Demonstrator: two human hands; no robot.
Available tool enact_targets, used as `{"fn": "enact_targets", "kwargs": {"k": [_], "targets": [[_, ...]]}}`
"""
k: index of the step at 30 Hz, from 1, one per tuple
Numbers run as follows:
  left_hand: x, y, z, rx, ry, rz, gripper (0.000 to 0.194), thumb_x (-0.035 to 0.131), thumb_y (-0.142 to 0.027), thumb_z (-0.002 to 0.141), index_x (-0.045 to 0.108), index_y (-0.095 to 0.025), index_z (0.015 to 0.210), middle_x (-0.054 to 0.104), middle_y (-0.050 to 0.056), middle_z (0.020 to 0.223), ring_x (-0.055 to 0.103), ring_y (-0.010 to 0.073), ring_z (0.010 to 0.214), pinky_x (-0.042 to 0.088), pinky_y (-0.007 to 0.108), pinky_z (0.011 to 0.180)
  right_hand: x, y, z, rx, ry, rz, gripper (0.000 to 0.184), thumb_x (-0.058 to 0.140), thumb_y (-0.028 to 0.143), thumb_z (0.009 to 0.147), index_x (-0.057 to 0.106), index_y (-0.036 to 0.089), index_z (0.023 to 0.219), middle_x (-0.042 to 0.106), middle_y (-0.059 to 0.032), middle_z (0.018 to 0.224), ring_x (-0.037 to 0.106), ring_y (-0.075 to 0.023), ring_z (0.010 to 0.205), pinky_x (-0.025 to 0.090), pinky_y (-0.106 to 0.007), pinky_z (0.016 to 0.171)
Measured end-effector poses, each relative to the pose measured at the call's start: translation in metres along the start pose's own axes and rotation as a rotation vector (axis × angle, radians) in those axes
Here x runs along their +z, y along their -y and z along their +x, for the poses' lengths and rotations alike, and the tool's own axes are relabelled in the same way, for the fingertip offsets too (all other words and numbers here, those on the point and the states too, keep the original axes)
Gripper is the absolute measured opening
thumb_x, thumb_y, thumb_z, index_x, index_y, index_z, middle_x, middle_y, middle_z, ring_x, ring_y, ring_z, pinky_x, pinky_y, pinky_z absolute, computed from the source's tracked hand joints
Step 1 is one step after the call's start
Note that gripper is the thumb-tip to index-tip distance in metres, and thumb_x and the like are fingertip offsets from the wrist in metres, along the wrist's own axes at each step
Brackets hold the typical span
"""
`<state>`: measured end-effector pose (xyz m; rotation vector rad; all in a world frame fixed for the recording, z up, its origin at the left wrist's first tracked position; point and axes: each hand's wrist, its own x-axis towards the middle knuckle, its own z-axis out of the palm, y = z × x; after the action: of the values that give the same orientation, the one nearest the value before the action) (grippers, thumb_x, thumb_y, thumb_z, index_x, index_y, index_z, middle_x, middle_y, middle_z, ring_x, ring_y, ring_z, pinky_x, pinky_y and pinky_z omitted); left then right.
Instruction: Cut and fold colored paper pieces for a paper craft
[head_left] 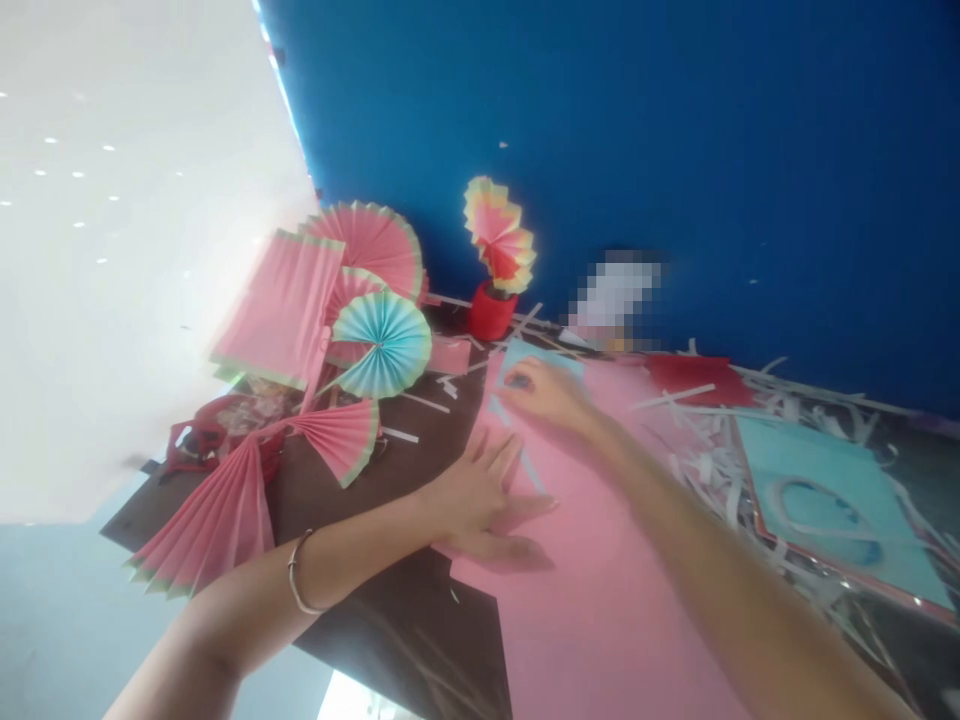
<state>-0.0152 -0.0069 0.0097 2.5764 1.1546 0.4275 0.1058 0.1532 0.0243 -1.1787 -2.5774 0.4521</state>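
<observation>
My left hand [484,500] lies flat with spread fingers on a large sheet of pink paper [600,610]. A narrow pale blue strip [531,470] runs along the pink sheet, partly under those fingers. My right hand [551,397] is closed, its fingers curled near the far end of the strip. Between them a small dark bluish spot shows, too blurred to name. Just beyond that hand is a piece of light blue paper [544,357] at the pink sheet's far edge.
Pleated pink paper fans [217,520] and a round blue fan [382,343] are at the left. A red pot [493,310] with a pleated paper piece stands by the blue wall [637,130]. White paper strips [709,470], red paper [697,380] and light blue sheets [832,480] lie right.
</observation>
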Motion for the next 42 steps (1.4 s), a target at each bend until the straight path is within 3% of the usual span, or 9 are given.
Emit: {"fn": "enact_targets", "kwargs": {"k": [6, 12, 15, 18, 21, 24, 30, 36, 42], "targets": [[0.000, 0.003, -0.003, -0.034, -0.056, -0.075, 0.051, 0.046, -0.055, 0.078, 0.048, -0.032, 0.123, 0.014, 0.010, 0.147, 0.009, 0.0380, 0.133, 0.010, 0.062, 0.100, -0.045, -0.001, 0.002, -0.014, 0.318, -0.019, 0.027, 0.053, 0.041, 0.069, 0.055, 0.019, 0.055, 0.054, 0.0017, 0.054, 0.048, -0.0130, 0.055, 0.032, -0.024, 0.053], [-0.010, 0.016, 0.000, -0.395, -0.599, -0.618, 0.043, 0.041, -0.041, 0.084, 0.069, -0.014, 0.067, 0.059, 0.013, 0.115, 0.055, 0.0260, 0.106, 0.043, 0.035, 0.089, -0.085, 0.001, -0.028, 0.000, 0.106, 0.205, 0.029, 0.049, 0.044, 0.072, 0.057, 0.017, 0.066, 0.058, -0.0004, 0.064, 0.051, -0.0145, 0.062, 0.036, -0.024, 0.054], [-0.014, 0.018, 0.010, -0.570, -0.720, -0.845, 0.034, 0.053, -0.044, 0.076, 0.068, -0.013, 0.076, 0.067, 0.011, 0.093, 0.060, 0.0225, 0.089, 0.047, 0.031, 0.078, -0.096, 0.002, -0.053, 0.049, -0.012, 0.297, 0.027, 0.048, 0.041, 0.074, 0.058, 0.016, 0.070, 0.060, -0.0017, 0.070, 0.054, -0.0155, 0.067, 0.039, -0.025, 0.059], [-0.010, 0.016, 0.020, -0.679, -0.686, -1.100, 0.043, 0.062, -0.048, 0.067, 0.063, -0.015, 0.095, 0.064, 0.006, 0.084, 0.059, 0.0152, 0.071, 0.048, 0.026, 0.064, -0.097, 0.005, -0.081, 0.163, -0.132, 0.399, 0.026, 0.049, 0.041, 0.075, 0.059, 0.017, 0.074, 0.061, -0.0021, 0.074, 0.055, -0.0159, 0.068, 0.040, -0.025, 0.059], [-0.002, 0.016, 0.030, -0.701, -0.630, -1.229, 0.046, 0.067, -0.051, 0.061, 0.064, -0.012, 0.086, 0.059, 0.002, 0.068, 0.053, 0.0094, 0.055, 0.044, 0.021, 0.054, -0.088, 0.003, -0.109, 0.295, -0.227, 0.449, 0.028, 0.050, 0.043, 0.074, 0.056, 0.017, 0.068, 0.057, -0.0006, 0.064, 0.052, -0.0150, 0.060, 0.039, -0.025, 0.052], [0.001, 0.019, 0.040, -0.640, -0.593, -1.116, 0.043, 0.064, -0.052, 0.063, 0.065, -0.011, 0.073, 0.057, 0.001, 0.061, 0.051, 0.0100, 0.055, 0.039, 0.021, 0.052, -0.074, -0.006, -0.134, 0.346, -0.260, 0.543, 0.026, 0.053, 0.043, 0.071, 0.055, 0.018, 0.066, 0.058, -0.0011, 0.063, 0.053, -0.0161, 0.059, 0.040, -0.027, 0.051], [-0.002, 0.011, 0.055, -0.381, -0.338, -0.798, 0.038, 0.058, -0.047, 0.072, 0.069, -0.011, 0.074, 0.065, 0.004, 0.068, 0.055, 0.0146, 0.064, 0.040, 0.024, 0.061, -0.057, -0.023, -0.161, 0.321, -0.354, 0.634, 0.035, 0.062, 0.037, 0.066, 0.060, 0.018, 0.095, 0.066, -0.0070, 0.088, 0.060, -0.0200, 0.079, 0.047, -0.032, 0.068], [0.006, 0.008, 0.056, -0.301, -0.277, -0.762, 0.038, 0.055, -0.044, 0.076, 0.070, -0.009, 0.079, 0.069, 0.010, 0.082, 0.059, 0.0181, 0.073, 0.043, 0.027, 0.068, -0.049, -0.020, -0.152, 0.206, -0.160, 0.368, 0.020, 0.059, 0.037, 0.069, 0.068, 0.019, 0.071, 0.069, -0.0037, 0.074, 0.058, -0.0167, 0.066, 0.044, -0.028, 0.063], [0.004, 0.018, 0.053, -0.321, -0.254, -0.834, 0.040, 0.056, -0.047, 0.074, 0.070, -0.011, 0.080, 0.069, 0.007, 0.079, 0.060, 0.0172, 0.070, 0.044, 0.026, 0.066, -0.052, -0.026, -0.143, 0.156, -0.048, 0.410, 0.022, 0.053, 0.033, 0.071, 0.069, 0.017, 0.066, 0.068, -0.0022, 0.069, 0.059, -0.0162, 0.064, 0.043, -0.024, 0.057]]}}
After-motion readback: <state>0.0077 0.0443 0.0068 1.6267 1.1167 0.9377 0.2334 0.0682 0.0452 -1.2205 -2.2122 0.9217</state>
